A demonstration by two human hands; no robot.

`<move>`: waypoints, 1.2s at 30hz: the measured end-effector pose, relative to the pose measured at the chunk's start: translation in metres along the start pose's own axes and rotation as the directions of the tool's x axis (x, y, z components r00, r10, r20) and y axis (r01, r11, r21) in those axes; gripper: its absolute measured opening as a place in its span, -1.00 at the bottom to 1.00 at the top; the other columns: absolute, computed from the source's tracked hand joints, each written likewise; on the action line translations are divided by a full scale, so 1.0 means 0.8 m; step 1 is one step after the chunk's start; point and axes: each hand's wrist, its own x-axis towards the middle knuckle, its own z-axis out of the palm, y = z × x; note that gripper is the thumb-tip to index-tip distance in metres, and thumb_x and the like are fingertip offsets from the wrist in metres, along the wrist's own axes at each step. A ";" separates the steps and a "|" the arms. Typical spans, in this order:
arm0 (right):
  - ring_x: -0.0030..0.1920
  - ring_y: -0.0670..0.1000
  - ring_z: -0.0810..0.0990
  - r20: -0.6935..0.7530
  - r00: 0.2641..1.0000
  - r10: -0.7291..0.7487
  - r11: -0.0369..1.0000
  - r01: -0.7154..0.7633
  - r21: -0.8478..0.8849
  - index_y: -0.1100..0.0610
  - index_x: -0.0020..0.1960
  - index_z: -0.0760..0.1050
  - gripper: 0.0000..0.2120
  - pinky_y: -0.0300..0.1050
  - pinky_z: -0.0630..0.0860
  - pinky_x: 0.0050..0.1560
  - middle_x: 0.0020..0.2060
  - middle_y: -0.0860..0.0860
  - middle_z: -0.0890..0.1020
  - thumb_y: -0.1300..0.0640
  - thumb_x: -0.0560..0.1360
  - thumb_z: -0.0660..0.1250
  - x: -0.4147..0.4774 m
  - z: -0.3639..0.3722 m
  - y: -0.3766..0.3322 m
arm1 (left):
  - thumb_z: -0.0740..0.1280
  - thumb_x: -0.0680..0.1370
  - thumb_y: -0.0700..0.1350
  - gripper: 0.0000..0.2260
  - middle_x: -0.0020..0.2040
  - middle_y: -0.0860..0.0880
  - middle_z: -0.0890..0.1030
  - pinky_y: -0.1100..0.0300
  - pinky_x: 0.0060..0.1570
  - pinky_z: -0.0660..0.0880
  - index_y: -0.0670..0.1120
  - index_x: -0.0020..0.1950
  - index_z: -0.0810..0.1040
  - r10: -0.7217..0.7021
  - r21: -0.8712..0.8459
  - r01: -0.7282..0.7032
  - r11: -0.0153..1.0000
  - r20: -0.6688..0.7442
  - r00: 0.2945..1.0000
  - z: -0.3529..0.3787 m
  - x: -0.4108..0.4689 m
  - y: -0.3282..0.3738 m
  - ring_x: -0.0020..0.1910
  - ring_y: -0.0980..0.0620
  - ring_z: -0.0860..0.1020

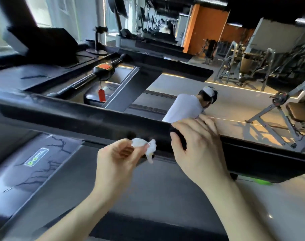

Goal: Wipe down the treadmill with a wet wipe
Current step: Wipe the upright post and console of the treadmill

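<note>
A gym: treadmill [113,119] in front, weight machines [252,66] behind.

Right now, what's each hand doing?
Left hand: pinches the wipe, just below the handrail.
Right hand: grips the handrail, fingers curled over it.

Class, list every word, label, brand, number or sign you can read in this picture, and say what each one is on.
Green-outlined logo on the treadmill's motor cover: lettering too blurred to read.
Red tag hanging from the crossbar's stop button: no legible text.
Nothing else readable.
</note>
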 end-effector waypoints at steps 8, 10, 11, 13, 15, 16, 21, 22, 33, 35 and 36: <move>-0.26 0.20 0.52 0.063 0.997 0.032 0.997 -0.037 0.072 0.16 -0.17 0.59 -0.85 0.08 0.45 -0.08 -0.28 0.07 0.58 0.16 0.51 0.29 0.011 -0.003 0.001 | 0.39 0.57 -0.33 -0.80 -0.11 0.16 0.66 0.22 -0.11 0.47 -0.05 -0.13 0.56 0.248 0.152 -0.197 0.969 -0.526 0.813 -0.028 0.014 -0.034 -0.17 0.17 0.59; -0.33 0.19 0.45 0.086 0.996 0.033 0.999 -0.036 0.033 0.14 -0.25 0.55 -0.80 0.03 0.36 -0.14 -0.35 0.06 0.53 0.12 0.52 0.29 0.018 -0.005 0.000 | 0.39 0.63 -0.15 -0.86 -0.09 0.14 0.64 0.19 -0.17 0.48 -0.05 -0.13 0.58 0.421 0.318 -0.312 0.895 -0.379 0.824 0.014 0.003 -0.017 -0.17 0.08 0.58; -0.36 0.17 0.38 0.086 0.996 0.035 0.999 -0.037 0.020 0.13 -0.29 0.54 -0.78 -0.01 0.30 -0.18 -0.38 0.06 0.52 0.11 0.52 0.32 0.024 -0.007 -0.002 | 0.34 0.67 -0.02 -0.79 -0.08 0.14 0.62 0.19 -0.19 0.47 -0.09 -0.11 0.59 0.522 0.399 -0.403 0.824 -0.256 0.814 0.034 -0.003 -0.006 -0.18 0.06 0.55; -0.37 0.12 0.27 0.097 0.994 0.056 0.998 -0.058 0.023 0.12 -0.31 0.54 -0.77 -0.06 0.23 -0.20 -0.40 0.06 0.53 0.11 0.51 0.41 0.036 -0.011 -0.006 | 0.21 0.72 0.06 -0.63 -0.08 0.11 0.57 0.13 -0.17 0.46 -0.18 -0.09 0.58 0.668 0.497 -0.544 0.676 -0.099 0.738 0.044 0.002 0.001 -0.19 -0.01 0.48; -0.34 0.15 0.36 0.130 0.990 0.055 0.996 -0.064 0.068 0.13 -0.24 0.59 -0.82 -0.07 0.28 -0.18 -0.36 0.06 0.57 0.09 0.50 0.42 0.043 -0.009 -0.010 | 0.18 0.73 -0.06 -0.70 -0.06 0.11 0.50 0.04 -0.09 0.46 -0.19 -0.06 0.56 0.715 0.566 -0.527 0.633 -0.168 0.679 0.020 0.027 -0.006 -0.15 -0.05 0.47; -0.30 0.17 0.45 0.149 0.988 0.034 0.993 -0.051 0.108 0.13 -0.19 0.61 -0.85 -0.04 0.34 -0.15 -0.32 0.05 0.58 0.09 0.51 0.42 0.044 -0.007 -0.012 | 0.21 0.69 -0.15 -0.81 -0.05 0.09 0.50 -0.01 -0.04 0.46 -0.17 -0.04 0.55 0.707 0.609 -0.461 0.646 -0.248 0.663 0.001 0.042 -0.012 -0.11 -0.06 0.48; -0.22 0.22 0.54 0.170 0.984 -0.049 0.987 0.021 0.162 0.13 -0.14 0.60 -0.88 0.06 0.48 -0.05 -0.26 0.06 0.60 0.09 0.52 0.41 0.042 0.006 -0.029 | 0.22 0.59 -0.24 -0.92 -0.12 0.01 0.49 -0.07 -0.04 0.43 -0.13 -0.07 0.47 0.600 0.635 -0.217 0.741 -0.481 0.640 -0.112 0.107 -0.020 -0.10 -0.07 0.46; -0.23 0.22 0.54 0.170 0.984 -0.053 0.986 0.024 0.166 0.13 -0.14 0.60 -0.88 0.06 0.48 -0.06 -0.26 0.06 0.60 0.08 0.52 0.41 0.044 0.009 -0.033 | 0.22 0.60 -0.23 -0.92 -0.14 0.01 0.48 -0.07 -0.06 0.42 -0.12 -0.09 0.45 0.582 0.638 -0.174 0.750 -0.511 0.633 -0.135 0.116 -0.020 -0.12 -0.05 0.44; -0.09 0.14 0.58 0.180 0.963 -0.200 0.928 0.128 0.349 0.11 0.02 0.61 -0.87 0.05 0.43 0.13 -0.10 0.02 0.63 0.11 0.58 0.31 0.112 0.046 -0.167 | 0.28 0.57 -0.34 -0.83 -0.08 -0.03 0.54 0.14 -0.07 0.41 -0.17 0.09 0.57 0.676 0.738 -0.332 0.587 -0.220 0.704 -0.118 0.071 -0.020 -0.12 -0.05 0.49; 0.04 0.13 0.58 0.219 0.947 -0.235 0.926 0.149 0.348 0.11 0.13 0.60 -0.82 0.01 0.37 0.23 0.02 0.03 0.64 0.12 0.61 0.26 0.128 0.059 -0.198 | 0.34 0.54 -0.38 -0.83 -0.11 -0.05 0.51 0.11 -0.07 0.41 -0.20 0.09 0.59 0.714 0.777 -0.404 0.483 -0.083 0.695 -0.140 0.076 -0.029 -0.15 -0.07 0.45; 0.09 0.14 0.57 0.246 0.939 -0.238 0.927 0.145 0.345 0.11 0.18 0.59 -0.79 0.00 0.35 0.27 0.07 0.03 0.64 0.12 0.62 0.24 0.135 0.064 -0.210 | 0.36 0.54 -0.39 -0.84 -0.12 -0.06 0.51 0.08 -0.07 0.42 -0.21 0.07 0.59 0.716 0.789 -0.398 0.469 -0.076 0.694 -0.155 0.084 -0.032 -0.16 -0.09 0.45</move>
